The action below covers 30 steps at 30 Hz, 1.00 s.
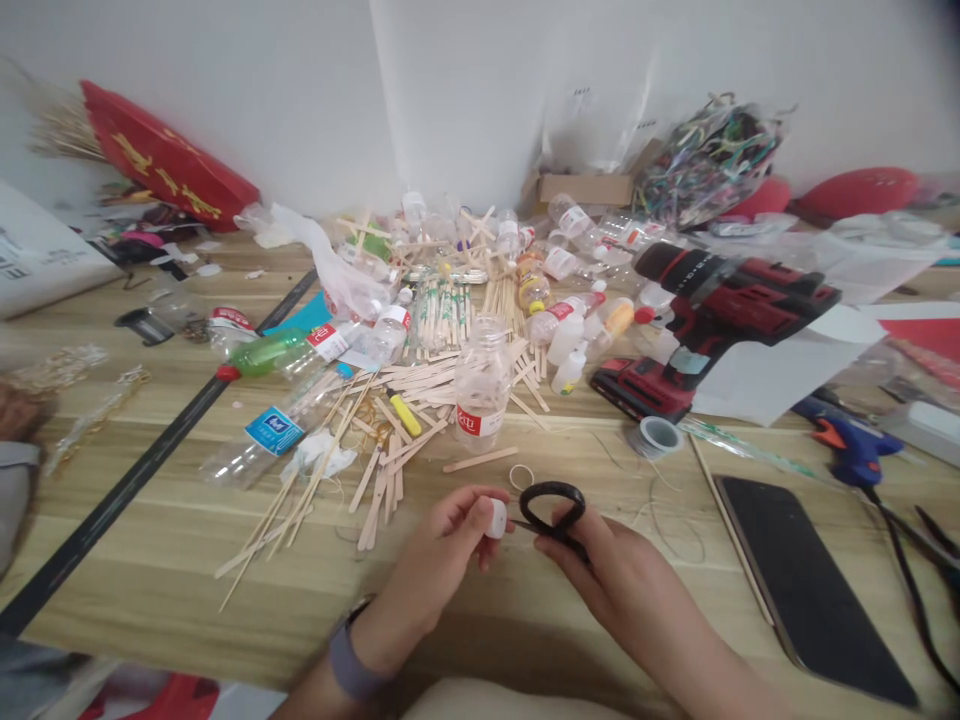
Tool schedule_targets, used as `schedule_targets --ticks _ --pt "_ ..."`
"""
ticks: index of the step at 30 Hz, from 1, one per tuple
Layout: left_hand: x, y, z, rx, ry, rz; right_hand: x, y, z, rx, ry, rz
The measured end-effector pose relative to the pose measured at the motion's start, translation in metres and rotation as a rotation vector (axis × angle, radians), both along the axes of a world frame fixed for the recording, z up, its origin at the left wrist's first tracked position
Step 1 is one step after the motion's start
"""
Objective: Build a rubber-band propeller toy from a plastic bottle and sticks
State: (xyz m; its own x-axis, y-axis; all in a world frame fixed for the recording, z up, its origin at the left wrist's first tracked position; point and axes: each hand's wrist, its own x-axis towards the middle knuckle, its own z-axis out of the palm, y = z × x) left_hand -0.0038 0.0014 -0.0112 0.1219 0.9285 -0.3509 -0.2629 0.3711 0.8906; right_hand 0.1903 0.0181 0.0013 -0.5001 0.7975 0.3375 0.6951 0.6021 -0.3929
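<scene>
A small white cap [496,518] is pinched between the thumb and fingers of my left hand [452,535], low in the middle of the view. My right hand [607,570] is closed on black-handled scissors [553,508], whose blade end points left at the cap. Just beyond the hands a clear plastic bottle [482,385] with a red label stands upright without a cap. A thin pale ring [520,477] lies on the wooden table [420,640] between that bottle and the scissors.
Wooden sticks [382,480], plastic bottles and a yellow marker [405,412] cover the middle. To the right are a red drill [727,320], a grey cup [657,438], a dark phone [814,590] and a blue glue gun [855,440]. Part of another person's hand [22,412] shows far left.
</scene>
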Motion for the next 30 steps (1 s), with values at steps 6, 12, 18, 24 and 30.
schedule_targets --ticks 6,12,18,24,30 --pt "0.003 0.0 -0.001 -0.02 -0.023 -0.043 -0.008 0.001 0.004 0.295 -0.06 0.023" --pt "0.003 -0.007 -0.003 0.164 0.197 -0.07 -0.007 -0.002 -0.005 0.06 0.077 0.011" --pt "-0.001 -0.015 0.003 0.462 0.444 -0.116 -0.005 -0.004 0.007 -0.644 0.3 0.038" --pt "-0.004 -0.015 0.008 0.461 0.516 -0.173 -0.001 -0.005 0.006 -0.419 0.25 0.044" --pt "0.001 -0.01 0.008 0.108 0.104 -0.128 0.0 0.0 0.005 0.26 0.048 0.183"
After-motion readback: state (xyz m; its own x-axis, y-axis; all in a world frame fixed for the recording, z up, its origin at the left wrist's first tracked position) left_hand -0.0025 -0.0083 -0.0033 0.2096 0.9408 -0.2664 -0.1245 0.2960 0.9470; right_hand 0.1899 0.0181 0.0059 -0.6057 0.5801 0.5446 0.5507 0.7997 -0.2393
